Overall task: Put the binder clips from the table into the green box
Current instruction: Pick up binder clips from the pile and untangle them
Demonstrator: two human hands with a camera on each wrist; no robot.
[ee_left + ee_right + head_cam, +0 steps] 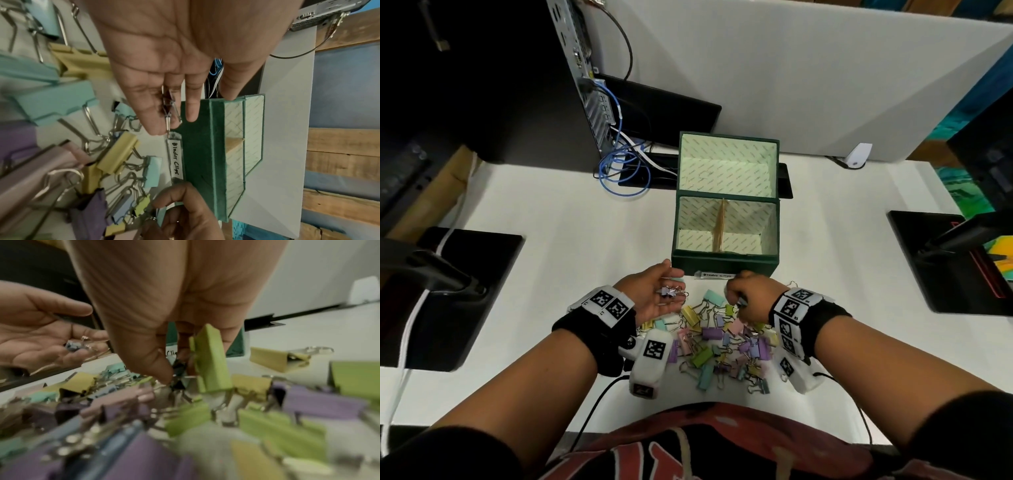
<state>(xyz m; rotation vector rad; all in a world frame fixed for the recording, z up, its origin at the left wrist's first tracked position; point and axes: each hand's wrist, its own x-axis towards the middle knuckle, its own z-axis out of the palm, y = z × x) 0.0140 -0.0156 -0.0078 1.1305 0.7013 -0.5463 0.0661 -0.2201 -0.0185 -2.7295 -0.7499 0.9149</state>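
Left hand (654, 294) palm up, fingers straight and relaxed, a few small purple clips (670, 292) lying loose on the palm, nothing gripped; it hovers just left of the pile, near the box front. Clip pile (722, 346) of pastel binder clips, green, yellow, purple, teal, pink, spread on the white table (571, 212) between both wrists, close to the person's body. Green box (726, 263) sits just behind the pile, lid (727, 164) flipped open and standing up at the back, inside shows a tan divider (720, 222), no clips visible in it. White label (174, 158) reading "Binder Clips" lies at the box's front edge. Right hand (748, 294) knuckles up over the pile's far edge, fingers curled down, thumb and fingertips pinching a small dark clip (178, 368); a green clip (211, 360) stands tilted against the fingers
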